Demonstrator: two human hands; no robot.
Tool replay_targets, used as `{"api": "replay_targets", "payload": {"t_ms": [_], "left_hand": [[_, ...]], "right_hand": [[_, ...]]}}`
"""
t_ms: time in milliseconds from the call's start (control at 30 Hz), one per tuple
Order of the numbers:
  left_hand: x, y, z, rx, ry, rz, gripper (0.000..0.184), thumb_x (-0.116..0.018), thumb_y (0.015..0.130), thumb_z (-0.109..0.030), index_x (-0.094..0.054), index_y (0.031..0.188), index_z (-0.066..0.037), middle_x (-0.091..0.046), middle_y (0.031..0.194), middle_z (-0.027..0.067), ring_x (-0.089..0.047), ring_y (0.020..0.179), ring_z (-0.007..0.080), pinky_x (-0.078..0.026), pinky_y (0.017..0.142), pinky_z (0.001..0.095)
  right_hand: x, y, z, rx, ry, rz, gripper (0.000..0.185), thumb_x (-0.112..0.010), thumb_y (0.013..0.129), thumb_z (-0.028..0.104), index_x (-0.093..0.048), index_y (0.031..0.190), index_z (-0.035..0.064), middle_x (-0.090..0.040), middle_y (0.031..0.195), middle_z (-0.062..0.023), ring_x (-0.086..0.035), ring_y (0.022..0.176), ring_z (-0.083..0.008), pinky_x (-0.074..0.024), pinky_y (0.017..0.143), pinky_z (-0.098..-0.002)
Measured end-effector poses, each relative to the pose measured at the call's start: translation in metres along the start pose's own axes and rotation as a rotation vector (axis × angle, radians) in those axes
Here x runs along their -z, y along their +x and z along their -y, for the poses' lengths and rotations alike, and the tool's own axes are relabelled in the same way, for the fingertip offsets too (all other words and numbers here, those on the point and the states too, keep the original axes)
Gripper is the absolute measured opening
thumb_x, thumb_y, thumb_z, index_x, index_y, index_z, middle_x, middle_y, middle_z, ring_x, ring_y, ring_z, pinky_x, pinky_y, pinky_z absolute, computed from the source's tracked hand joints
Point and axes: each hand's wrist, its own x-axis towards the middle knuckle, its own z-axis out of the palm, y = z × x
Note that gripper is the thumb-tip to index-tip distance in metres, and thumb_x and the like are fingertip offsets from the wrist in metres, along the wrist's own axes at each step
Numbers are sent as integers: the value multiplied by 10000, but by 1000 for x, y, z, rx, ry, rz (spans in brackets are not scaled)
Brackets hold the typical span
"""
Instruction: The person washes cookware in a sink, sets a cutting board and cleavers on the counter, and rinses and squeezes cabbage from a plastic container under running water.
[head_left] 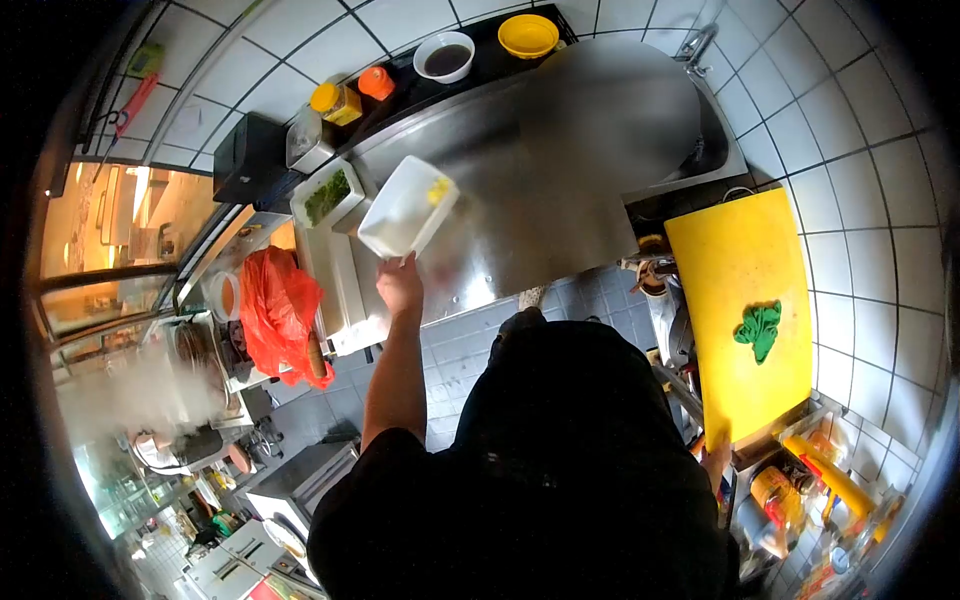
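Steel counter [500, 225] sits under the white tub [392, 218] — left hand [400, 285] clamps just one end, so it could tip; right hand's [716, 464] grip, can't tell.

Left arm [394, 380] outstretched, left hand [400, 285] in a grip, right hand [716, 460] low

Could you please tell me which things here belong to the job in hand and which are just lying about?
Seemingly in the job: white tub, held in the left hand; yellow bits inside it.
Apparently just lying about: red plastic bag; yellow bowl; crumpled green item.
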Motion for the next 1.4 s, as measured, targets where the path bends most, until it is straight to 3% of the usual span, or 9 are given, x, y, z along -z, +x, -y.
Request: {"api": "replay_targets", "payload": {"t_ms": [133,233,367,533,667,867,967,1267,1400], "left_hand": [[-40,-39,97,-20,419,32,273,-663,895,-288,-735,835,-31,-698,907,157,-661,864,365,-531,761,466],[-54,-59,166,39,26,138,416,-639,925,-423,-725,1133,-73,-726,1106,152,-685,1007,351,-548,823,437],[10,-92,-9,393,158,59,781,-716,882,-278,-335,1513,-19,-422,1382,278,-462,1265,441,-447,1013,522],[-53,-131,-95,-535,-206,170,694,-706,854,-153,-401,1453,16,-483,1368,270,-471,1268,434,-418,1045,518],[-86,-138,-261,-672,-138,603,639,-694,874,-191,-440,1416,33,-496,1384,276,-459,1288,453,-393,1084,503],[-199,-127,-416,-1025,-163,583,621,-600,975,-370,-463,1381,80,-507,1376,294,-494,1283,431,-401,1094,493],[-247,-115,-472,-804,66,1096,711,-514,993,-499,-467,1385,93,-560,1331,299,-547,1241,424,-435,1064,479],[-213,-121,-517,-576,214,1081,858,-282,1006,-659,-688,1105,91,-662,1178,294,-634,1098,439,-478,921,513],[-194,-134,-492,-528,259,1004,870,-202,1020,-644,-710,1071,61,-687,1114,278,-651,1059,431,-495,904,517]], "right_hand": [[4,30,-7,73,-14,72,402,-676,904,367,-663,1114,25,-668,956,-100,-646,824,-252,-511,703,-378],[31,83,-35,284,-147,82,419,-691,895,343,-662,1159,19,-682,1027,-109,-662,891,-264,-523,751,-389],[39,81,-32,133,-55,-36,525,-734,845,358,-661,1213,-9,-685,1179,-142,-668,1002,-282,-522,849,-402],[39,103,-46,21,82,-169,394,-768,856,178,-639,1196,25,-709,1004,-112,-717,792,-241,-591,596,-378],[41,98,-43,100,85,-10,422,-706,874,262,-617,1194,2,-689,967,-130,-690,732,-257,-563,572,-364],[24,26,12,79,177,47,427,-615,858,317,-605,1161,16,-645,964,-150,-641,780,-270,-527,628,-386],[49,94,-53,410,-78,8,457,-498,928,398,-669,1077,2,-668,940,-151,-629,815,-250,-491,717,-397],[31,52,14,69,592,-77,590,-523,938,506,-626,1198,-12,-671,1091,-144,-635,989,-293,-502,837,-400],[79,109,-45,269,-514,-153,867,-518,920,678,-549,1307,-97,-649,1192,-293,-651,1071,-333,-511,910,-415]]}}
